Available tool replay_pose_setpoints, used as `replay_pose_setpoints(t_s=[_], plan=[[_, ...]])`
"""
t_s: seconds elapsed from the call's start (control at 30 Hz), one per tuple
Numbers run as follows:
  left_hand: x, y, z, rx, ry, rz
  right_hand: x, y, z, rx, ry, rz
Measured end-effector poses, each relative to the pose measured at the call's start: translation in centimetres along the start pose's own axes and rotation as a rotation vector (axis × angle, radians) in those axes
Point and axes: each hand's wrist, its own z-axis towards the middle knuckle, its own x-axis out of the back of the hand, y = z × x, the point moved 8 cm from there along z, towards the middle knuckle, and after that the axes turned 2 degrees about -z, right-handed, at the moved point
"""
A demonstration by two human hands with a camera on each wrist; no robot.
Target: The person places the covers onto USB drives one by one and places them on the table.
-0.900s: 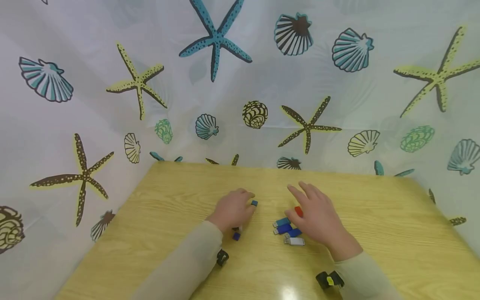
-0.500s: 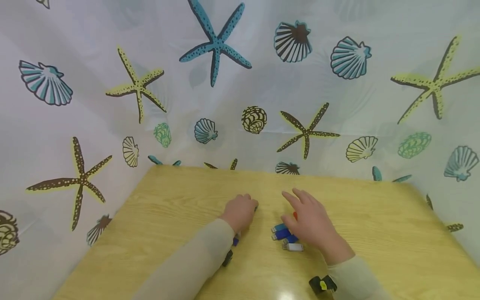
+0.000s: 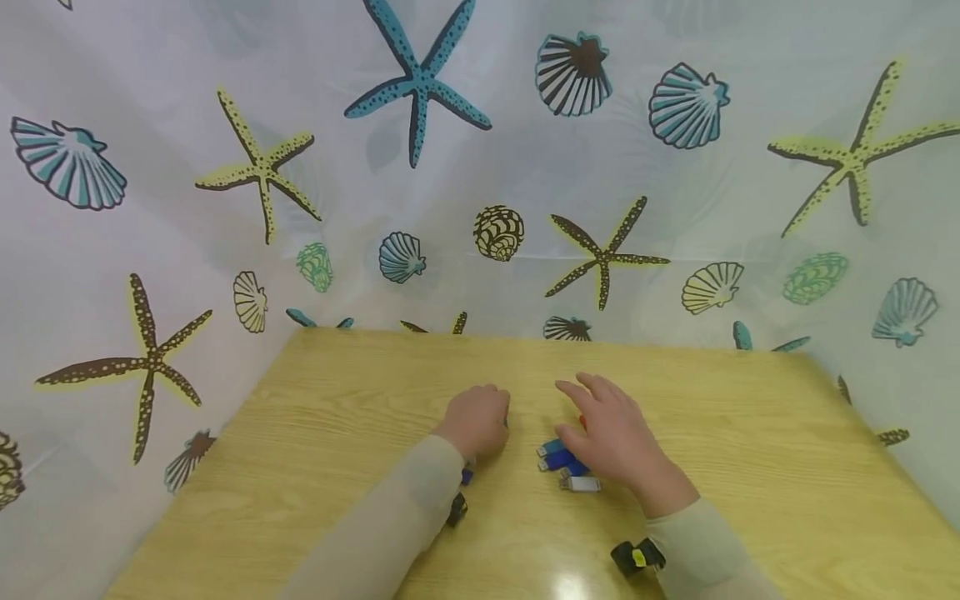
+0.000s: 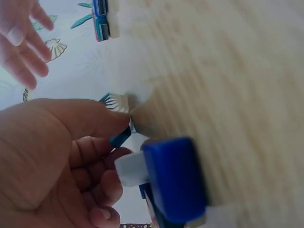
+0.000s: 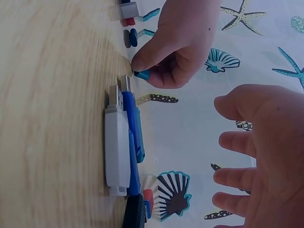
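Observation:
My left hand (image 3: 478,421) pinches a small teal cap (image 5: 142,74) between thumb and fingers, low at the tabletop. Just behind this hand lies a blue cap (image 4: 173,178) beside a whitish one (image 4: 130,168); both are mostly hidden in the head view. My right hand (image 3: 611,433) hovers over a group of USB sticks, its fingers spread and holding nothing. In that group are a teal stick (image 3: 552,448), blue sticks (image 3: 556,461), a white stick (image 3: 583,484) with its metal plug bare, and a red piece (image 3: 582,422) partly covered by the hand.
The wood-grain table (image 3: 337,400) is bordered by a white curtain (image 3: 450,192) printed with shells and starfish. Black wrist devices (image 3: 637,557) sit at both sleeves. A dark item (image 5: 134,211) lies by the white stick in the right wrist view.
The left hand's fingers have come together around the teal cap, which showed plainly beside them before. The right hand keeps nearly the same place and spread. The head view has shifted slightly.

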Motion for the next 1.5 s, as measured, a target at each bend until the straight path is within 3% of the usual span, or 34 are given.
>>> replay_pose_setpoints(t_s=[0.17,0.3,0.47,0.73,0.87,1.1,1.27,1.5], plan=[[0.0,-0.3,-0.4,0.015,-0.029,-0.096,-0.4,-0.2,0.1,0.02,0.008,0.001],[0.6,-0.1,-0.9,0.002,0.047,-0.21,-0.7,-0.4,0.1,0.04,0.0,-0.001],[1.2,-0.4,-2.2,0.004,0.151,-0.499,-1.0,-0.6,0.2,0.055,-0.019,-0.003],[1.2,-2.0,-3.8,0.065,0.199,-0.966,-0.9,-0.5,0.7,0.069,-0.016,-0.022],[0.7,-2.6,-4.1,0.053,0.224,-1.133,-1.5,-0.5,0.7,0.081,-0.04,-0.035],[-0.7,-3.2,-4.7,0.043,0.217,-1.181,-3.0,-0.5,0.1,0.077,-0.112,-0.058],[-0.6,-3.5,-4.8,0.06,0.238,-1.192,-2.9,-0.9,0.2,0.109,-0.106,-0.089],[-1.2,-3.3,-4.3,0.059,0.191,-1.229,-3.4,-0.6,-0.1,0.12,-0.149,-0.076]])
